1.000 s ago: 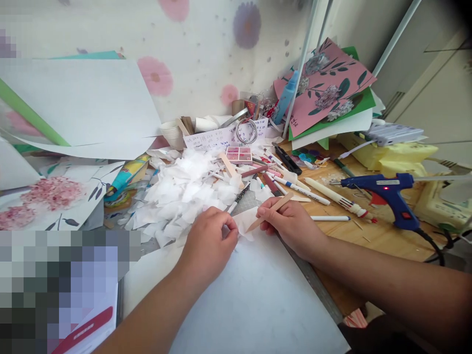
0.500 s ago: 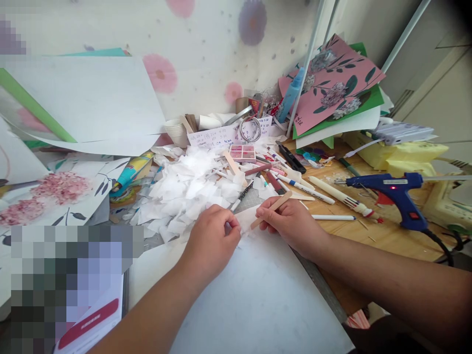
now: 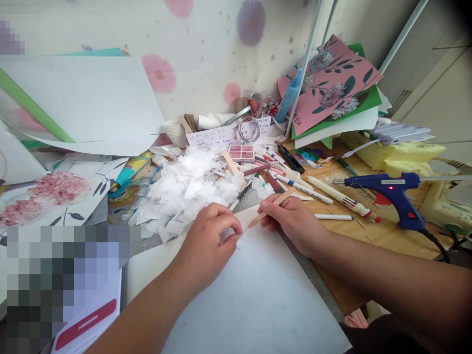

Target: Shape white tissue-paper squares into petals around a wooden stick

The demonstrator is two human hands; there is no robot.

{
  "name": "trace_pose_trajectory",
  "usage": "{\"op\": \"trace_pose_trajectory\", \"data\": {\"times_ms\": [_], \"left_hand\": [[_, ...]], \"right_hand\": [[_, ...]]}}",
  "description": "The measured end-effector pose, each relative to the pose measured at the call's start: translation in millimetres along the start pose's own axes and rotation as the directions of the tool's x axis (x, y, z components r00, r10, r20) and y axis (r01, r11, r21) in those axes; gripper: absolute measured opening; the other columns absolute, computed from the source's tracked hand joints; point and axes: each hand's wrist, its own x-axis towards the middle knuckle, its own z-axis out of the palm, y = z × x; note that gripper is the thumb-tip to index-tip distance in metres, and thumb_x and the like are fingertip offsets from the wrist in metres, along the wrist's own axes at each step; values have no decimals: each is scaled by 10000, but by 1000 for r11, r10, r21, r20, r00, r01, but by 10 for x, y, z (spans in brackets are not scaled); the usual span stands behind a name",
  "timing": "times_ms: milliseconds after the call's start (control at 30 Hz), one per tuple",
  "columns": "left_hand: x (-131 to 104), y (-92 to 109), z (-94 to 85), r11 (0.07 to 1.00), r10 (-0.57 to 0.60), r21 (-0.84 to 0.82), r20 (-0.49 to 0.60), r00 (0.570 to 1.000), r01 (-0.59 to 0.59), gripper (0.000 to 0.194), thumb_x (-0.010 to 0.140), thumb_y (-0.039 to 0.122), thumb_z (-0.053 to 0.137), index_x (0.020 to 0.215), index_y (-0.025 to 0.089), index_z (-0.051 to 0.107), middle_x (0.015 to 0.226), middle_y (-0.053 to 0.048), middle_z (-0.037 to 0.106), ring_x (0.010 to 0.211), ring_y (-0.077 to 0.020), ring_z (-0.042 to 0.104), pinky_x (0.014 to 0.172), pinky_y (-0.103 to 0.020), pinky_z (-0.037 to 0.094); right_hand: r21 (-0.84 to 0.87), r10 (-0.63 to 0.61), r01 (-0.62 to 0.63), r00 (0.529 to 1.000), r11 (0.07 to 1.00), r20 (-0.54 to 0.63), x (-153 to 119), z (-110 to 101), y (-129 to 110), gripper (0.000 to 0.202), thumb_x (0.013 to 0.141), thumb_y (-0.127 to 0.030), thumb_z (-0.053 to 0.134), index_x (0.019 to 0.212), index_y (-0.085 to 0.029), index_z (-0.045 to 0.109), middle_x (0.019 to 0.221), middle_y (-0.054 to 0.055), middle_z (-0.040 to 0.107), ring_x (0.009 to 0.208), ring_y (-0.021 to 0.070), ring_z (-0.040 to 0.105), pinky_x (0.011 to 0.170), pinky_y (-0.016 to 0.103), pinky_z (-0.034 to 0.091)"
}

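Observation:
A large white sheet (image 3: pixel 250 290) lies in front of me. Over its upper part, my right hand (image 3: pixel 287 216) pinches a flat wooden stick (image 3: pixel 271 208), whose lower tip points down-left toward the sheet. Just left of that tip is my left hand (image 3: pixel 214 241), its thumb and index finger curved together close to the paper. Whatever sits between those fingertips is too small to make out. Beyond my left hand spreads a heap of white tissue pieces (image 3: pixel 184 189).
A blue glue gun (image 3: pixel 400 196) with a lit red light rests at the right. Markers (image 3: pixel 313 189), a black cutter (image 3: pixel 291 157) and a pink palette (image 3: pixel 241 153) lie behind my hands. A phone (image 3: pixel 88 319) is at lower left; pink floral artwork (image 3: pixel 339 83) leans at back right.
My hands have moved slightly apart. The wooden stick has shifted a little and its tip is lower toward the sheet's surface. The thumb and index finger of my left hand form a rounder gap.

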Motion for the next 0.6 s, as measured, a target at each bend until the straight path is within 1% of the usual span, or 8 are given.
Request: {"op": "trace_pose_trajectory", "data": {"times_ms": [67,167,267,333,400,467,533,600], "left_hand": [[3,-7,-9,997,23,73,-13,1000,-22,160,774,134,556,706,253,638,961,1,549,970,-207,531,817,-351,432],[10,-16,-15,984,43,176,-31,999,-37,101,748,156,603,721,243,649,949,-10,557,962,-222,528,842,-381,429],[5,-11,-20,969,52,244,-21,998,-45,60,735,198,634,771,235,663,973,-21,561,974,-239,520,863,-410,429],[-1,-3,-26,960,47,278,-5,999,-44,85,728,219,650,807,232,678,991,-27,564,985,-248,516,883,-426,428],[-4,3,-31,953,39,299,5,999,-39,133,722,230,664,851,233,696,1010,-32,569,999,-255,515,901,-438,425],[-2,4,-33,951,38,308,8,999,-38,181,719,235,674,897,235,711,1031,-37,577,1013,-263,515,916,-447,421],[2,-1,-32,949,40,312,9,999,-41,217,717,234,678,930,235,719,1050,-44,582,1025,-271,517,923,-454,422],[5,-10,-30,949,44,312,11,999,-45,238,715,233,682,949,232,722,1064,-51,586,1035,-277,520,928,-457,422]], "right_hand": [[43,0,1,1000,999,-25,-5,0,9,254,821,-429,534,744,-187,546,550,-24,578,500,110,499,498,226,380],[64,-9,10,1000,998,-20,-7,13,25,247,793,-416,590,732,-181,549,541,-24,579,491,104,491,489,219,369],[77,-31,32,999,996,-18,-10,24,46,251,774,-402,635,707,-175,552,534,-18,586,477,103,483,477,220,358],[104,-58,62,997,993,-47,-23,21,63,266,794,-421,615,717,-176,549,535,-21,574,483,104,489,480,220,365],[132,-105,117,990,984,-98,-49,14,72,288,832,-453,556,733,-183,539,554,-28,556,511,106,501,503,220,387],[141,-164,180,979,973,-121,-82,10,66,306,850,-468,525,736,-185,541,589,-27,549,547,105,516,533,220,408],[127,-215,225,973,966,-87,-111,16,41,307,838,-465,548,729,-179,559,618,-20,558,569,108,531,547,222,417],[64,-257,256,967,965,0,-123,30,8,297,839,-444,558,721,-172,576,632,-10,566,579,114,545,547,226,422]]}}
